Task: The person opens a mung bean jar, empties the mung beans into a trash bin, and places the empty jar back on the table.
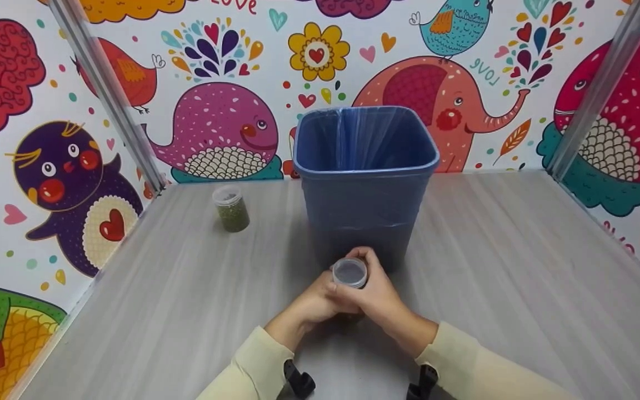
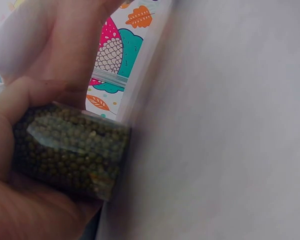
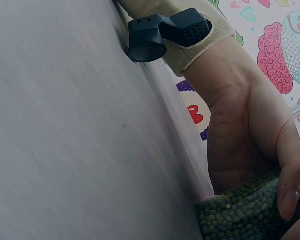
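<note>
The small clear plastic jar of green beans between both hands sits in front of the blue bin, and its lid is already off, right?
Not quite. The small clear plastic jar of green beans is held by the left hand and right hand in front of the blue plastic bin, but the head view shows its lid on, not off.

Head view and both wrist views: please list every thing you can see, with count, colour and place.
Held jar: one, clear with lid, full of small green beans, gripped in both hands in front of the bin.
Second jar: one, clear, green beans inside, stands on the table at far left.
Bin: one, blue with a liner, table centre.
Table: one, grey.
Walls: colourful cartoon animals.
Wrist cameras: two, black.
Left hand, right hand: cream sleeves, both hold the jar.
</note>
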A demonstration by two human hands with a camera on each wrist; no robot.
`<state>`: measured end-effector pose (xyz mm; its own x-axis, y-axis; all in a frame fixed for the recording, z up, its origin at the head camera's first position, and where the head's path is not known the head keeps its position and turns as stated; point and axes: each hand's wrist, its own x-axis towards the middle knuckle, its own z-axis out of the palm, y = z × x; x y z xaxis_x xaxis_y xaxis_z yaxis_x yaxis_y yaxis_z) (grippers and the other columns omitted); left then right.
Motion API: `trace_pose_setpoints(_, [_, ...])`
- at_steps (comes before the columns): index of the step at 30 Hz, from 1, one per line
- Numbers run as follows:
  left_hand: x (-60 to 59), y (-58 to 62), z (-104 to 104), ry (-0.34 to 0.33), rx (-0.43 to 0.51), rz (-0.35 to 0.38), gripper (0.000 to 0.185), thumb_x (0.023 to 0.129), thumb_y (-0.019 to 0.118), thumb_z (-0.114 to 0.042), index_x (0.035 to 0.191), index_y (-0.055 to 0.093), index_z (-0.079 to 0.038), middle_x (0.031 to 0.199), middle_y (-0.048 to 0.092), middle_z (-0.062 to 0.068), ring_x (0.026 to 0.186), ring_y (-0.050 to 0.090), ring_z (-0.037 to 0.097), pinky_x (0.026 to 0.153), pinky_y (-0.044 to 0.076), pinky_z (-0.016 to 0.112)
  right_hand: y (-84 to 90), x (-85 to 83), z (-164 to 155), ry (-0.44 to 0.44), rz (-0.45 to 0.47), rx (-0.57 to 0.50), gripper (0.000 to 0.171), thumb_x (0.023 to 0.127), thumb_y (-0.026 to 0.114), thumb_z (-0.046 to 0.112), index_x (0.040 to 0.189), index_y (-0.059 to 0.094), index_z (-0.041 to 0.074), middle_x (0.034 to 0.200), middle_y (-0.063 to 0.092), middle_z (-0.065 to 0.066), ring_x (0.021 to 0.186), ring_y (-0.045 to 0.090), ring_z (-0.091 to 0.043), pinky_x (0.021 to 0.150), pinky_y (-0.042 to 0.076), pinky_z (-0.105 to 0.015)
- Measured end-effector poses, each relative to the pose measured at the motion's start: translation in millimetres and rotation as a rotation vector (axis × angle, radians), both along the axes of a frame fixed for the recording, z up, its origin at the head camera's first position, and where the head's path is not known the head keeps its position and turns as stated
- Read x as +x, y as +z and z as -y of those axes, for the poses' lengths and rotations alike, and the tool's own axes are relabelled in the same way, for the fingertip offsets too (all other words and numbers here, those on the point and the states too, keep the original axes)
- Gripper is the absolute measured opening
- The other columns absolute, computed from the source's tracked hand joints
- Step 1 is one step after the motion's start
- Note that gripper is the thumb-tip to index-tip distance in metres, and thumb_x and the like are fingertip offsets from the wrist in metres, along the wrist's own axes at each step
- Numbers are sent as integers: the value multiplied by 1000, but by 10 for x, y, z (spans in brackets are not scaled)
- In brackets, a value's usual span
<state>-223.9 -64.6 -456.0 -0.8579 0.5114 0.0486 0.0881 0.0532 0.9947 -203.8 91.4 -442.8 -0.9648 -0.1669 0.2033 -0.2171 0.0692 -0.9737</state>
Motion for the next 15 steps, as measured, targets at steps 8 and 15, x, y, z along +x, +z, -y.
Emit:
trace_pose_setpoints(8, [-3,1,-9,33,-57,-48,65,74,82,3,136,63,3,121,71,3,103,61,11,97,49,29,-5,-2,12,8,-8,-28,63,80,91,16,127,51,4,121,68,-11,113,62,-23,103,45,-37])
trace_pose_setpoints(15, [2,6,-11,30,-54,-39,50,75,83,3,123,69,2,113,72,0,98,62,10,94,50,29,-7,-14,7,36,-38,-4,54,81,91,15,126,64,5,123,69,-10,113,63,-23,102,46,-37])
